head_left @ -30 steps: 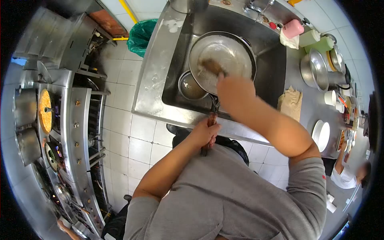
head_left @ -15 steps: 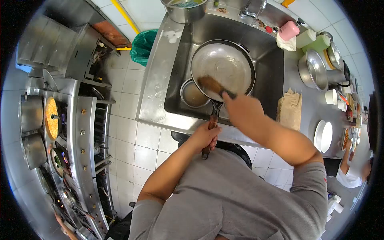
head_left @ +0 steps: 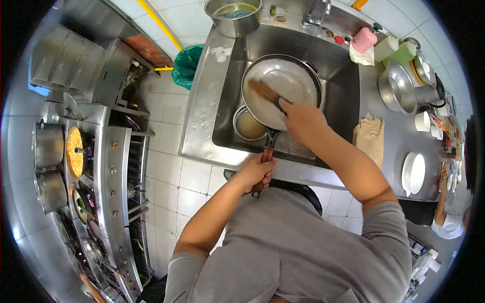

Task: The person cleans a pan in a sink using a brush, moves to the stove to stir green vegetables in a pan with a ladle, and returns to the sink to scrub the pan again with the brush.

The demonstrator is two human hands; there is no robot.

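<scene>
A large steel frying pan (head_left: 293, 81) sits tilted in the steel sink (head_left: 227, 91), its wooden handle sticking out over the sink's front rim. My left hand (head_left: 257, 171) is shut on that wooden handle (head_left: 263, 166). My right hand (head_left: 298, 118) reaches into the pan and grips a brown scrub brush (head_left: 262, 91), whose head lies against the pan's inner surface. Beside the pan, a small steel bowl (head_left: 248, 123) holds murky water.
A steel pot (head_left: 233, 15) stands behind the sink beside the tap (head_left: 316, 12). The right counter carries a cloth (head_left: 371, 136), bowls (head_left: 399, 88), white plates (head_left: 414, 174) and bottles. Left is a stove with pots (head_left: 48, 146). Another person (head_left: 449, 224) is at the right edge.
My right hand has swept the brush from the pan's middle to its lower left and back up toward the upper left. My left hand has stayed on the handle.
</scene>
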